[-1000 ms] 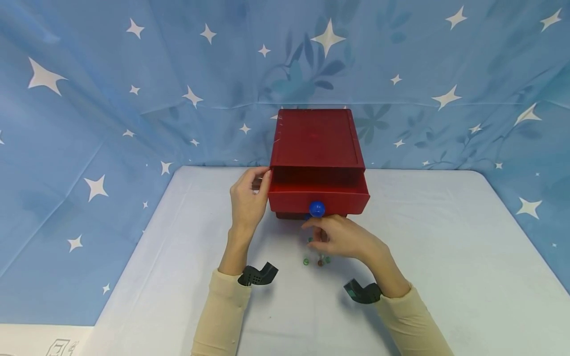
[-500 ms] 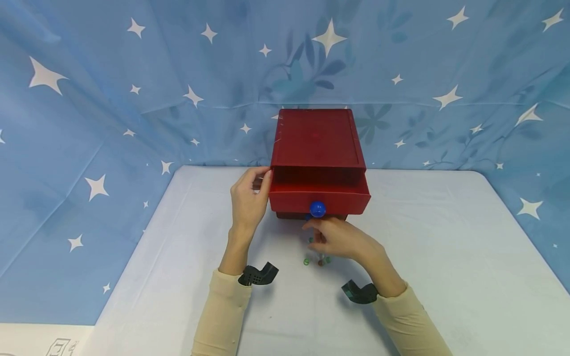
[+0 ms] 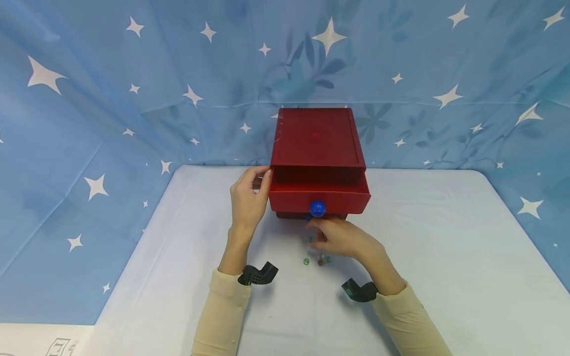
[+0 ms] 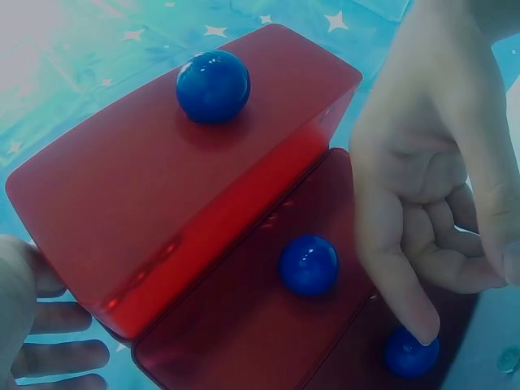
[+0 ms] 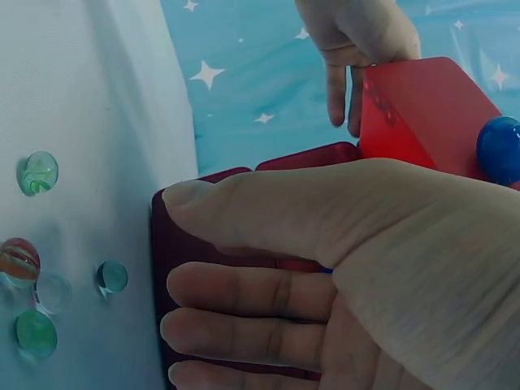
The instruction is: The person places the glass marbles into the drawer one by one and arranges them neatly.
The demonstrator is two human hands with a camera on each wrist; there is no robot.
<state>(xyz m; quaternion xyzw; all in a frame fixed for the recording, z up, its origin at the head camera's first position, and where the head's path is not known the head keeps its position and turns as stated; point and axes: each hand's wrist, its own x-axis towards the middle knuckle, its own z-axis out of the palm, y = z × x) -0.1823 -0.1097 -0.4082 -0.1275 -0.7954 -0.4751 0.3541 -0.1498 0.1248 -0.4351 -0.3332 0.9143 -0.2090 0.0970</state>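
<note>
A dark red plastic drawer cabinet (image 3: 315,138) stands at the table's back, its top drawer (image 3: 289,203) pulled out and its inside bare where it shows. Blue ball knobs sit on the fronts: the top knob (image 4: 213,87), the middle knob (image 4: 309,266) and the lowest knob (image 4: 411,355). My left hand (image 3: 248,200) rests against the left side of the cabinet by the top drawer, fingers extended. Below that drawer is my right hand (image 3: 345,238); in the left wrist view its index fingertip (image 4: 424,329) is right at the lowest knob, the other fingers loosely bent.
Several glass marbles lie on the white tabletop in front of the cabinet, among them a green marble (image 3: 306,261) and a reddish-brown marble (image 5: 19,260). A blue star-patterned cloth (image 3: 213,74) hangs right behind the cabinet.
My right hand's fingertips have shifted very slightly to the right beneath the top drawer. The left hand, the drawers and the marbles hold their places.
</note>
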